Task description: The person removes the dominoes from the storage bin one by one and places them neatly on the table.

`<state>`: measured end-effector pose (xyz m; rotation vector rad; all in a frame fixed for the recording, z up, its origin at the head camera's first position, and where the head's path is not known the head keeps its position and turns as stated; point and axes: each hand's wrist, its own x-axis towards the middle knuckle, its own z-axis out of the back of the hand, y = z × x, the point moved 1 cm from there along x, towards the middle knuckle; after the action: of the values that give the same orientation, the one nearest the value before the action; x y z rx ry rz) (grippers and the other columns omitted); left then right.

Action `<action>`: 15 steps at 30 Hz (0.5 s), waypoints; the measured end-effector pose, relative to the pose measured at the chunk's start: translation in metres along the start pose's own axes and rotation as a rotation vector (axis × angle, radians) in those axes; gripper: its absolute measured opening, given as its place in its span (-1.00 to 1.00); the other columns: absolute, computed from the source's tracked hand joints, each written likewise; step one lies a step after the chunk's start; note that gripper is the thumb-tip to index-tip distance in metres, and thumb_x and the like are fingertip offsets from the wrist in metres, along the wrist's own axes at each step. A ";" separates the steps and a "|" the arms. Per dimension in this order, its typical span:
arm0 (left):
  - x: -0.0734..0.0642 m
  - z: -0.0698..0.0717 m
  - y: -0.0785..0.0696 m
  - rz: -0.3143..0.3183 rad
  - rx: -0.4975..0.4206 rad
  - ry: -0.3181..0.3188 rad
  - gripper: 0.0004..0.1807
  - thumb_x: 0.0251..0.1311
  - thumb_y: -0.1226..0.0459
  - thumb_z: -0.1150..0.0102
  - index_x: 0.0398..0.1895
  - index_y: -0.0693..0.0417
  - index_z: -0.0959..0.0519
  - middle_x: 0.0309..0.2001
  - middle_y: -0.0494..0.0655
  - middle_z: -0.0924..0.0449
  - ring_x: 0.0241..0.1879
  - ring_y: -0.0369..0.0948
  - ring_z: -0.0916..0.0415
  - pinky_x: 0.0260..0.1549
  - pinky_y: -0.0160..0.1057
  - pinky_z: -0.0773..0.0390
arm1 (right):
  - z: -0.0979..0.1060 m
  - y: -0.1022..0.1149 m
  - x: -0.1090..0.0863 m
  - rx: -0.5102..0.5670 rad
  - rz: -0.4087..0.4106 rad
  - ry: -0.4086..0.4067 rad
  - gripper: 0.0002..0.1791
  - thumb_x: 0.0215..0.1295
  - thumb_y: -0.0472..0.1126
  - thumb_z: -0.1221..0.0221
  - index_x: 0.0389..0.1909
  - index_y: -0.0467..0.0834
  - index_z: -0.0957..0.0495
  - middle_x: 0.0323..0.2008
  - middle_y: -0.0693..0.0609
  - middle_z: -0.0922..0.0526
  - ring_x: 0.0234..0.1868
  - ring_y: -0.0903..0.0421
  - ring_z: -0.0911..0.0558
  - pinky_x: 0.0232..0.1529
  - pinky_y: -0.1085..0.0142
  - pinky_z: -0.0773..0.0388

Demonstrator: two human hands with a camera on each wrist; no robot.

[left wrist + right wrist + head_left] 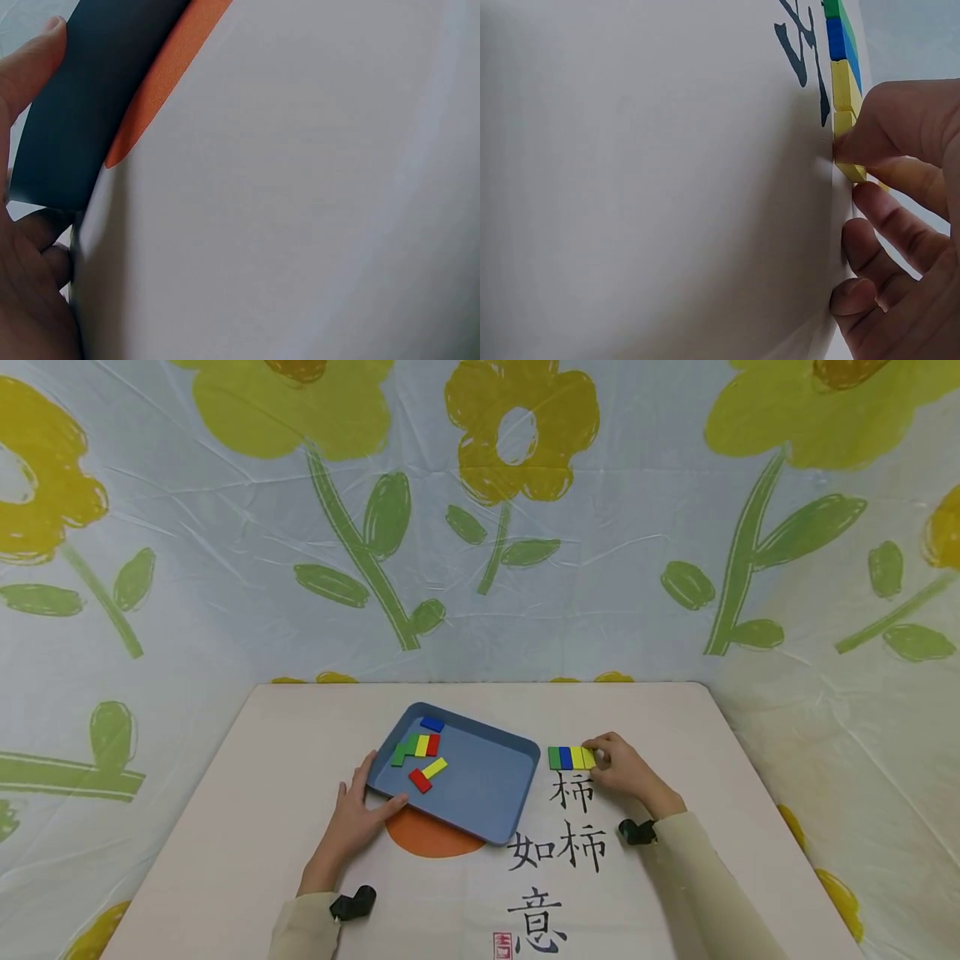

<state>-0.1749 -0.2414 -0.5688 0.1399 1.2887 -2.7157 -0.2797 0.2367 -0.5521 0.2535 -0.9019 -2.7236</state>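
Observation:
My right hand [626, 770] pinches a yellow domino block [843, 127] between thumb and fingers, at the right end of a short row on the table. Left of it, side by side, lie another yellow block [576, 758], a blue block [566, 758] and a green block [554, 758]. My left hand [352, 822] holds the left corner of a blue-grey tray [480, 772], thumb on the near rim and fingers along the left side. Inside the tray's left part are loose dominoes: a blue one [432, 724], red ones [420, 781], yellow ones [435, 767] and green ones [397, 755].
The tray sits slanted on a pale table mat [225, 827], partly over a printed orange shape [431, 839]. Black brush characters [536, 918] run down the mat near the right hand. A flower-printed cloth [570, 610] hangs behind and at both sides.

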 end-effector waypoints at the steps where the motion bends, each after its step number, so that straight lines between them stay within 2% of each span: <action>1: 0.000 0.000 0.000 0.000 0.000 0.000 0.18 0.16 -0.30 -0.31 0.69 -0.29 0.16 0.68 0.09 0.11 0.63 0.32 0.36 0.54 0.41 0.37 | 0.000 0.000 0.000 0.001 -0.002 -0.002 -0.47 0.20 -0.32 -0.27 0.24 -0.25 -0.58 0.17 -0.25 -0.50 -0.02 -0.10 -0.49 0.00 0.00 -0.55; 15: -0.001 0.001 -0.001 0.002 -0.009 0.002 0.18 0.15 -0.31 -0.31 0.69 -0.29 0.15 0.68 0.09 0.10 0.64 0.30 0.35 0.55 0.39 0.37 | 0.000 0.002 -0.003 0.015 -0.024 -0.012 -0.46 0.23 -0.32 -0.25 0.28 -0.22 -0.57 0.23 -0.23 -0.49 0.10 -0.18 -0.52 0.15 -0.15 -0.57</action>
<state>-0.1743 -0.2417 -0.5675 0.1422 1.3009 -2.7086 -0.2763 0.2359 -0.5505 0.2529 -0.9284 -2.7442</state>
